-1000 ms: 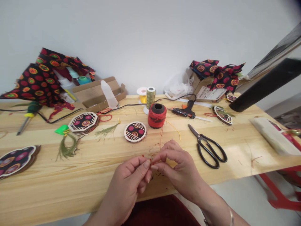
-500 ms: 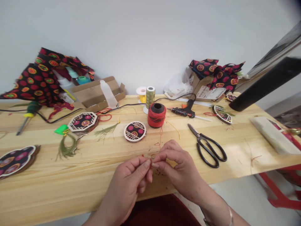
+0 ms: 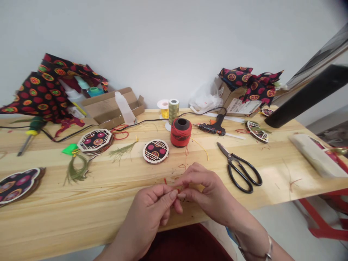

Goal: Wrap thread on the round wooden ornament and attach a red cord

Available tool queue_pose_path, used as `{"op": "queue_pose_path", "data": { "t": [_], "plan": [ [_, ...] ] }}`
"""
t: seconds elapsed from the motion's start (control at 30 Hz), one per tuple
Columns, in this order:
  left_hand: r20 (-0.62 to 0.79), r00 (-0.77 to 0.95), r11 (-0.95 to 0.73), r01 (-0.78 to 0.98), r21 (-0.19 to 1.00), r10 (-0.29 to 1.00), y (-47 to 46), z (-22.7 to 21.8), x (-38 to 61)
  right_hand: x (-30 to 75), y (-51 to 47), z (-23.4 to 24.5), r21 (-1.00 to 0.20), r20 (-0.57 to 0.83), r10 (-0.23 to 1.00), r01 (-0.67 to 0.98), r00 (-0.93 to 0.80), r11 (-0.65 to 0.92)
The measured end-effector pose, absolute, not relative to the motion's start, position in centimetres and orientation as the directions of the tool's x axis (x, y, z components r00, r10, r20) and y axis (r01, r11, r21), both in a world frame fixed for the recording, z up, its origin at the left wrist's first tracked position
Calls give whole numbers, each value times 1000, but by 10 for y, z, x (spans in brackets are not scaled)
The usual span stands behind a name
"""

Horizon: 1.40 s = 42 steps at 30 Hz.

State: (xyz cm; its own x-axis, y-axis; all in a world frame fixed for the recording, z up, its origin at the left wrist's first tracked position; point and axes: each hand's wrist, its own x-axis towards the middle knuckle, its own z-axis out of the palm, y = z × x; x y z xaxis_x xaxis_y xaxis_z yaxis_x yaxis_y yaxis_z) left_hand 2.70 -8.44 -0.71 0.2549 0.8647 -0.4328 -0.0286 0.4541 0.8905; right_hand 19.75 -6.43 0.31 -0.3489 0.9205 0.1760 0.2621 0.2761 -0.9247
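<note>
My left hand [image 3: 152, 208] and my right hand [image 3: 206, 190] meet just above the table's front edge, fingertips almost touching. Between thumb and index finger, the left one pinches a bit of red thread [image 3: 178, 190]. The right thumb and fingers close on the same thread, its end mostly hidden by the fingertips. A thin red strand [image 3: 186, 154] runs from the red thread spool [image 3: 181, 134] down towards both hands. Left of that spool lies a round ornament [image 3: 156, 151] with a pale lattice frame over patterned cloth. To the right rest black-handled scissors [image 3: 239, 168], blades slightly apart.
Behind stand a gold thread spool [image 3: 173, 111] and a yellow cord spool [image 3: 163, 108]. A glue gun [image 3: 213, 127] lies at back right. An octagonal ornament [image 3: 95, 140], a green tassel [image 3: 77, 168] and a screwdriver [image 3: 31, 134] are on the left. A black tube [image 3: 304, 98] leans at right.
Both hands have shifted slightly right and down. The right index finger now reaches further over the left fingertips, and the thread between them has moved a little.
</note>
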Motion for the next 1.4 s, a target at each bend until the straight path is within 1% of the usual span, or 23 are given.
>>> {"op": "queue_pose_path", "data": {
  "t": [0.13,0.27,0.4,0.6,0.73,0.8,0.97,1.2,1.27,1.4],
  "plan": [
    [-459,278,478,1,878,844,-85,-9,27,202,-62,3,-924,174,888,242,-426,298],
    [-470,300,497,-13,868,830,-87,-9,29,202,-59,0,-919,223,882,211,-416,332],
    [-471,323,524,-98,846,821,-87,-6,30,201,-58,-1,-913,233,896,232,-378,336],
    [-499,356,597,-261,759,790,-85,-3,31,202,-60,0,-877,214,901,331,-378,347],
    [-505,356,610,-316,727,786,-85,-1,33,202,-59,-2,-879,202,906,340,-371,335],
    [-507,353,610,-311,728,786,-84,0,33,201,-60,-3,-882,197,911,340,-363,326],
    [-488,342,579,-252,775,803,-84,-1,32,201,-61,-3,-886,185,917,344,-353,311],
    [-505,324,582,-213,785,800,-85,0,34,200,-62,1,-896,180,918,326,-352,301],
    [-505,308,575,-207,791,806,-84,1,34,198,-63,0,-912,182,930,300,-320,281],
    [-511,284,574,-217,790,811,-83,2,34,199,-62,-5,-940,173,970,265,-173,215]
  ]
}}
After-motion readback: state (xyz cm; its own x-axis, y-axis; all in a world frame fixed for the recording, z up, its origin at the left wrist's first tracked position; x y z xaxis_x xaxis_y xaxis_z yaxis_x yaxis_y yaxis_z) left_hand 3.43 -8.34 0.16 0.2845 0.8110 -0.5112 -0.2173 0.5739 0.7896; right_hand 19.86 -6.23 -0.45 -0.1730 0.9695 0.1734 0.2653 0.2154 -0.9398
